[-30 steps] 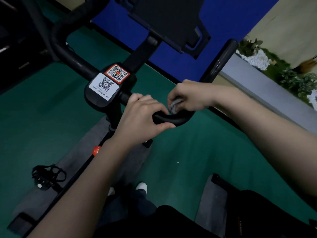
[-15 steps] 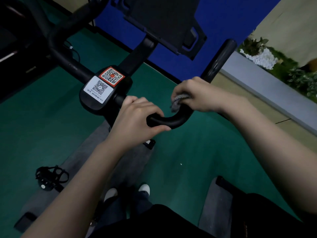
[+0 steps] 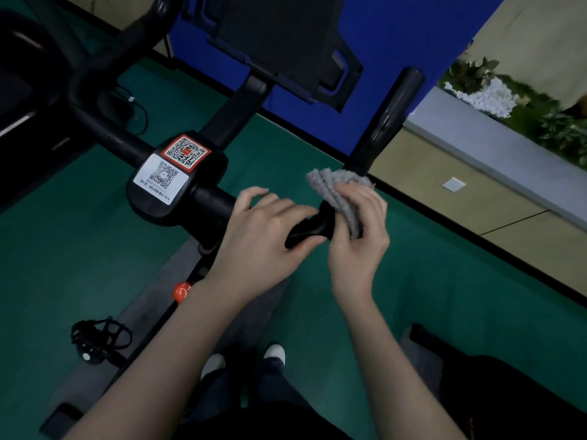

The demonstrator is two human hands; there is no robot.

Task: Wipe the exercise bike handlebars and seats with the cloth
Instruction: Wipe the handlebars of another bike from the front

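The black handlebar (image 3: 386, 122) of the exercise bike curves from a centre block with two QR stickers (image 3: 173, 168) out to an upright right-hand end. My left hand (image 3: 263, 236) grips the bar just right of the centre block. My right hand (image 3: 359, 230) holds a folded grey cloth (image 3: 336, 188) against the bend of the bar, fingers wrapped around cloth and bar. The seat is not in view.
A dark tablet holder (image 3: 286, 42) rises behind the bar, before a blue panel (image 3: 397, 33). Below are the bike frame with an orange knob (image 3: 181, 291), a pedal (image 3: 95, 339), a grey mat and green floor. A planter ledge (image 3: 495, 144) runs along the right.
My right hand has turned palm-in at the bar's bend, and the grey cloth now shows bunched above its fingers. My left hand keeps its grip on the bar.
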